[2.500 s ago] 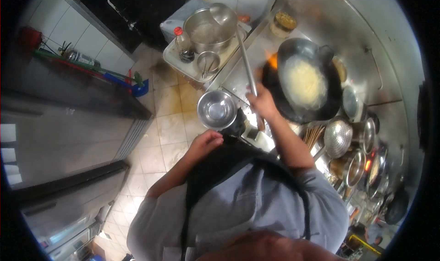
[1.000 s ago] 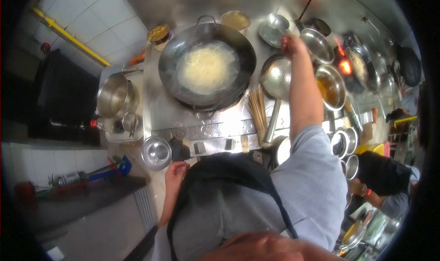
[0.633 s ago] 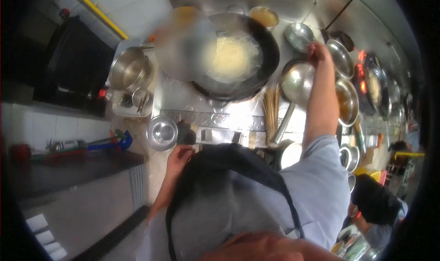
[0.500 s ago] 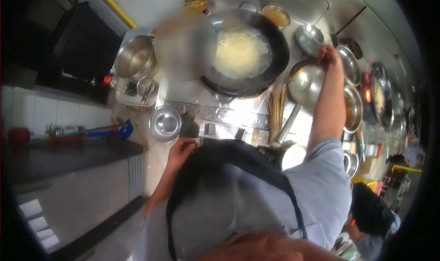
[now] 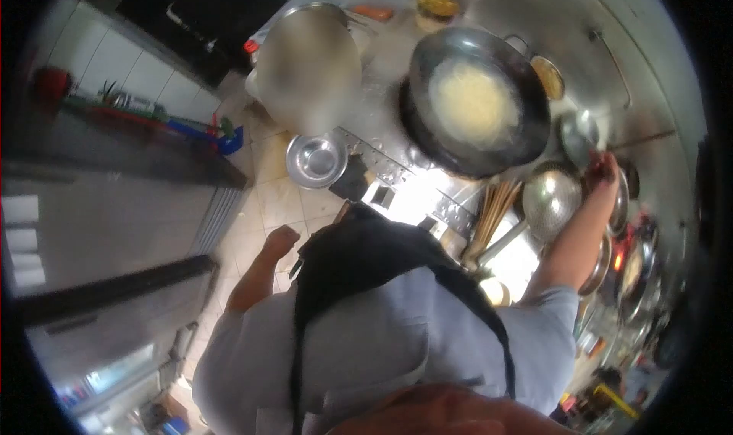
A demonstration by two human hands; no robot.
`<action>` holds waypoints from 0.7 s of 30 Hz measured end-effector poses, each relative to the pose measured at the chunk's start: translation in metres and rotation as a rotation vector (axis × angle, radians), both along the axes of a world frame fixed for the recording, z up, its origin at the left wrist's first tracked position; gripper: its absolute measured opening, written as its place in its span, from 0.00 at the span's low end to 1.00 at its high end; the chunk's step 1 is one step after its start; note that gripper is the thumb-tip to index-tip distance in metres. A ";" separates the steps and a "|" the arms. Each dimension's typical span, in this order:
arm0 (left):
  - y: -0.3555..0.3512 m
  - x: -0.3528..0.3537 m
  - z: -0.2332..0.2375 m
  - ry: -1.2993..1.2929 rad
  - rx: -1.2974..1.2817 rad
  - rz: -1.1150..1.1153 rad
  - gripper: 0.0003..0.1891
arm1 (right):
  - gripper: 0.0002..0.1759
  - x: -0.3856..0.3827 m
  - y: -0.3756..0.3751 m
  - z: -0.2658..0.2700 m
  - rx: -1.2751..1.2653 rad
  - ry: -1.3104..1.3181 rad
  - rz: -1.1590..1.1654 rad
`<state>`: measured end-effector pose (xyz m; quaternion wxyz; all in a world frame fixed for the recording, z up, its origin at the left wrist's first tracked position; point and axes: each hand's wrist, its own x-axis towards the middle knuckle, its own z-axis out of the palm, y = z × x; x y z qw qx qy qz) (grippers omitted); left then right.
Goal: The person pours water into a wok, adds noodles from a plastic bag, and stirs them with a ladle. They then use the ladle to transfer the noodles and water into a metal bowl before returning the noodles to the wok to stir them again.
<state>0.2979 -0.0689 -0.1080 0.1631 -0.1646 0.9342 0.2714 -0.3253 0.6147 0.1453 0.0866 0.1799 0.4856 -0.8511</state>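
My right hand [image 5: 602, 172] reaches out over the right side of the steel stove top, its fingers curled beside a small round metal bowl or ladle head [image 5: 579, 133]. What lies inside those fingers is hidden. Just below it rests a perforated metal strainer [image 5: 551, 202], its long handle pointing toward my body. A large black wok [image 5: 427, 133] holds pale, thin strands that look like noodles [image 5: 475, 103] in cloudy liquid. My left hand [image 5: 282, 240] hangs low at my left side, closed into a fist with nothing visible in it, below a shiny metal basin [image 5: 317, 162].
A bamboo brush [image 5: 492, 217] lies left of the strainer. Behind the wok stand a container of yellow food [image 5: 437, 8] and a bowl [image 5: 548, 78]. At far right another pan [image 5: 632, 275] sits near a red glow. A dark-topped counter [image 5: 153, 156] stands left. A blurred disc hides a pot's surroundings.
My view has turned, so the wok and stove now sit farther right and lower. My right hand stays beside the small metal bowl. My left hand has moved away from the apron and closed.
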 end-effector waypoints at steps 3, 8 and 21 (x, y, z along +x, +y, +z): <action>0.003 0.045 -0.010 -0.233 -0.199 -0.159 0.06 | 0.13 -0.024 0.033 -0.021 -0.093 0.029 0.179; 0.013 0.065 0.006 -0.490 -0.094 -0.164 0.04 | 0.10 -0.048 0.052 -0.037 -0.020 0.119 0.092; 0.004 0.066 -0.037 -0.298 -0.034 -0.048 0.05 | 0.07 -0.050 0.028 -0.016 -0.053 0.124 0.066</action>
